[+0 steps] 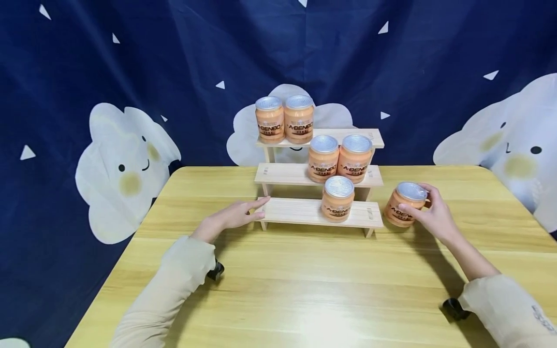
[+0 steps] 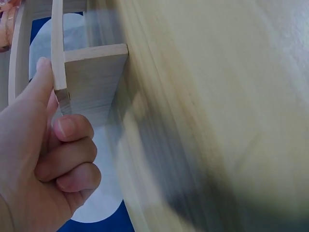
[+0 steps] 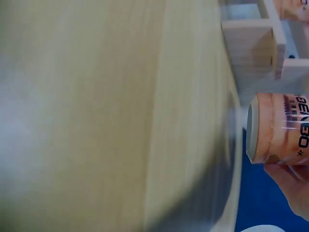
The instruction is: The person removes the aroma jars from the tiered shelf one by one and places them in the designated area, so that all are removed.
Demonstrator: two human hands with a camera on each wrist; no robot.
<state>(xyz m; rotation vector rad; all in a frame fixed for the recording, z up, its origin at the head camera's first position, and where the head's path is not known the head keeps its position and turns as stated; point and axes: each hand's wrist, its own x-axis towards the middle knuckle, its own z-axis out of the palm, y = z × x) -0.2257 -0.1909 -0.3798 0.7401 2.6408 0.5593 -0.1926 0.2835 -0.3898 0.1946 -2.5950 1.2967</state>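
Note:
A three-tier wooden display rack (image 1: 287, 211) stands on the table. My left hand (image 1: 235, 214) grips the left end of its lowest board; in the left wrist view the board's end (image 2: 59, 77) sits between the fingers (image 2: 67, 159). To the right of the rack, my right hand (image 1: 435, 215) holds an orange jar (image 1: 402, 207) with a silver lid, thumb on the near side. This jar tilts slightly. In the right wrist view its base (image 3: 252, 128) appears off the table, and part of the hand (image 3: 289, 188) is cut off by the frame.
Two matching jars (image 1: 299, 121) stand at the left of the top tier, two jars (image 1: 354, 159) right of centre on the middle tier, and one jar (image 1: 337, 200) on the lowest. Behind the wooden table (image 1: 278, 280) hangs a dark blue curtain (image 1: 209, 43) with cloud faces.

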